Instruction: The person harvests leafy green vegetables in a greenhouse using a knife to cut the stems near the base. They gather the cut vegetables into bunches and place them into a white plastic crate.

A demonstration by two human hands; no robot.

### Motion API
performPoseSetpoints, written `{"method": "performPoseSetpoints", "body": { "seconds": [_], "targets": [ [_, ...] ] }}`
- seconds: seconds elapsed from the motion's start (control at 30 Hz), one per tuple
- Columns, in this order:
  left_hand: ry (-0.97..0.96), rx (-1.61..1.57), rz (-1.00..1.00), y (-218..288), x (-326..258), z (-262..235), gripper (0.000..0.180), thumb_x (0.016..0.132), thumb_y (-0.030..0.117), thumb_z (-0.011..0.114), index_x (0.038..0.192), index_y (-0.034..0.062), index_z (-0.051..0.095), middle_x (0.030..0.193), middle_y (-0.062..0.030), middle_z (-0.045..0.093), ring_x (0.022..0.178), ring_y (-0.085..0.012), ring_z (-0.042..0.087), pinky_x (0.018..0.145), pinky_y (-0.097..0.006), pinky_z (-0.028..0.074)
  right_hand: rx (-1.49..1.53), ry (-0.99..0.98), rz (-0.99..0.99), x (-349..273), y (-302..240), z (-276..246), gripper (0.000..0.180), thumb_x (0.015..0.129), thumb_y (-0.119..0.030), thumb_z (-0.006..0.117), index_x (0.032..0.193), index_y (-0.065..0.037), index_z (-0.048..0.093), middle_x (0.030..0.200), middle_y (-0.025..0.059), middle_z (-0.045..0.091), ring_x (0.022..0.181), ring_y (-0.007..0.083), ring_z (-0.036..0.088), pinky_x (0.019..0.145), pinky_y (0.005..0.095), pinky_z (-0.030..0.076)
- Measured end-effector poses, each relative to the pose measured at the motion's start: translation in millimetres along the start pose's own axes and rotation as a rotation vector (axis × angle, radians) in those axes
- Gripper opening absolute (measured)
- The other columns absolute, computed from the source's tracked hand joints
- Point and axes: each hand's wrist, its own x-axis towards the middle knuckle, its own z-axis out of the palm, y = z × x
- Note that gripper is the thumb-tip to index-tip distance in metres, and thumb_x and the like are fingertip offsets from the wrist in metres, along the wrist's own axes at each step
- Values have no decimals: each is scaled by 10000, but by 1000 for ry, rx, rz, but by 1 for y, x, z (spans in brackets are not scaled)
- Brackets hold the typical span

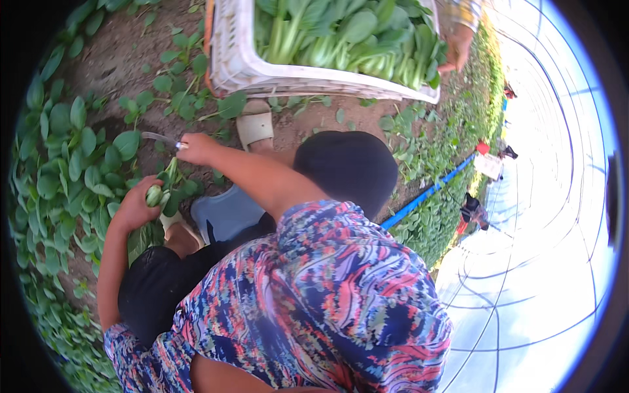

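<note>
My left hand (139,204) is closed around a green bok choy (156,196), its pale stem base facing up beside my thumb. My right hand (196,149), a little farther away, grips a small sickle (159,137). Its thin, slightly curved blade points left toward the leaves of the growing bok choy (78,147). The blade is apart from the plant in my left hand. Below my right hand, some leaves and stems (171,175) hang near the held plant; whether they belong to it I cannot tell.
A white plastic crate (341,77) ahead holds bok choy (354,33). Another person's hand (457,51) is at its right side. Below me are a grey-blue seat-like object (226,213) and my sandal (254,126). A blue pipe (426,192) runs along the right.
</note>
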Motion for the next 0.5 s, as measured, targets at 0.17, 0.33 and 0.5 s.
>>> {"method": "performPoseSetpoints", "body": {
  "seconds": [0.17,0.33,0.5],
  "targets": [
    [-65,-15,144,81,13,-39,501,565,8,588,1062,22,526,1227,-171,482,1169,-285,450,996,-320,314,761,176,-16,-28,-33,-47,347,669,-182,665,935,-27,505,733,83,570,484,164,521,400,311,401],
    [75,35,170,86,9,-69,475,567,-23,562,1038,31,527,1217,-144,489,1154,-262,457,981,-312,316,345,580,-354,-28,-61,-68,326,658,-111,614,937,-30,467,796,148,571,724,330,575,613,419,444],
    [326,-3,103,121,-16,-99,463,625,-5,537,1087,31,522,1025,-45,555,941,-148,525,873,-273,390,161,660,-394,-85,-103,-96,306,709,-96,560,984,-39,439,841,189,558,822,386,548,687,465,421]
  ]
}}
